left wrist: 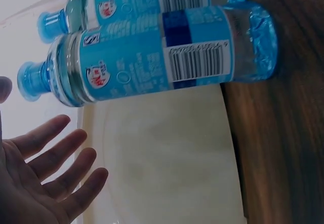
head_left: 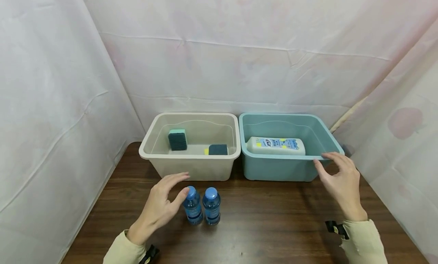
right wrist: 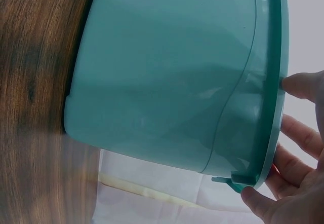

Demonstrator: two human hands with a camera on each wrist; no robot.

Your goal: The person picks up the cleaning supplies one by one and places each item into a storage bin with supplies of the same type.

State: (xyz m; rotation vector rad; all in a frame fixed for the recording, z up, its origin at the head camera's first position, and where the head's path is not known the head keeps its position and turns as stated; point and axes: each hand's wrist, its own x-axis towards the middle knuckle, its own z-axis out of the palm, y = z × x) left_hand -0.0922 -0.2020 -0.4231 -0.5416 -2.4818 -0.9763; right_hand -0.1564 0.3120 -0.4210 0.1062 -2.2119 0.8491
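Observation:
My left hand [head_left: 159,203] has its fingers extended beside two small clear bottles with blue caps and labels. The left bottle [head_left: 193,209] and the right bottle [head_left: 212,209] stand upright side by side. In the left wrist view the fingers are apart from the nearer bottle [left wrist: 147,57]. My right hand [head_left: 342,180] is at the front right corner of a teal bin [head_left: 277,169], its loosely spread fingers at the rim. In the right wrist view the thumb touches the rim [right wrist: 276,92]; the rim hides some fingertips.
A beige bin [head_left: 191,167] stands left of the teal one, holding a green sponge [head_left: 178,140] and a yellow-and-dark sponge [head_left: 218,149]. Inside the teal bin lies a white bottle [head_left: 275,146] with a blue label. Light curtains [head_left: 239,66] enclose the dark wooden table [head_left: 260,226].

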